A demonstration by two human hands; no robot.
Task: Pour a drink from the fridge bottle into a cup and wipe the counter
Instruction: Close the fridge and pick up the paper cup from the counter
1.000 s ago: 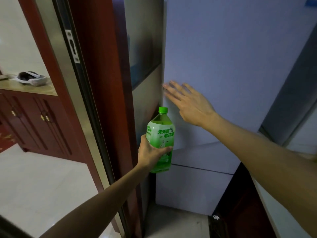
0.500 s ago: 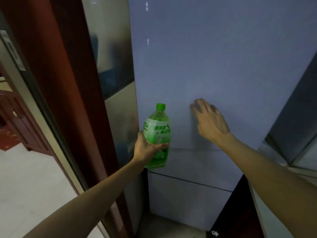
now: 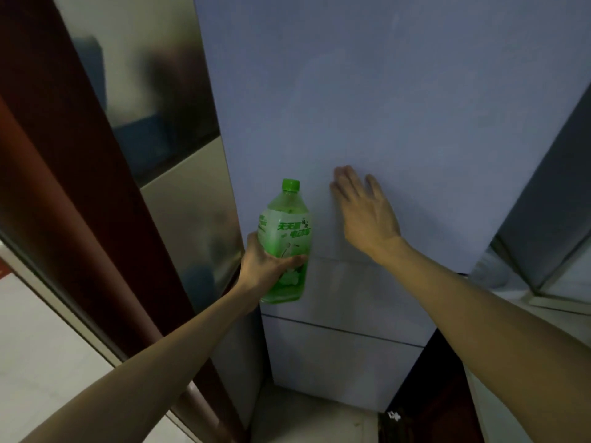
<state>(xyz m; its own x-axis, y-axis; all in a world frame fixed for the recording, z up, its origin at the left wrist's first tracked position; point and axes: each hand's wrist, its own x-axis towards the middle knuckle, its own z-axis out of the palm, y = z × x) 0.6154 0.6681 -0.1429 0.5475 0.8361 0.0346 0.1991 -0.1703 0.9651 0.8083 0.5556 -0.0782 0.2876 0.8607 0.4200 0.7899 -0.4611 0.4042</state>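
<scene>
A green plastic bottle (image 3: 285,238) with a green cap and a white-green label stands upright in my left hand (image 3: 265,266), which grips its lower body in front of the fridge's left edge. My right hand (image 3: 364,212) lies flat with straight fingers against the pale blue upper fridge door (image 3: 383,107), just right of the bottle. The fridge door looks closed, with lower drawer fronts (image 3: 345,356) beneath. No cup or cloth is in view.
A dark red door frame (image 3: 64,193) and a steel-coloured side panel (image 3: 179,193) stand at the left. A pale tiled floor (image 3: 38,340) lies at the lower left. A counter edge (image 3: 550,302) and a grey panel sit at the right.
My right hand has slid from the door's left edge toward its middle while the door swung shut. The view has turned right; the bottle stays gripped in my left hand.
</scene>
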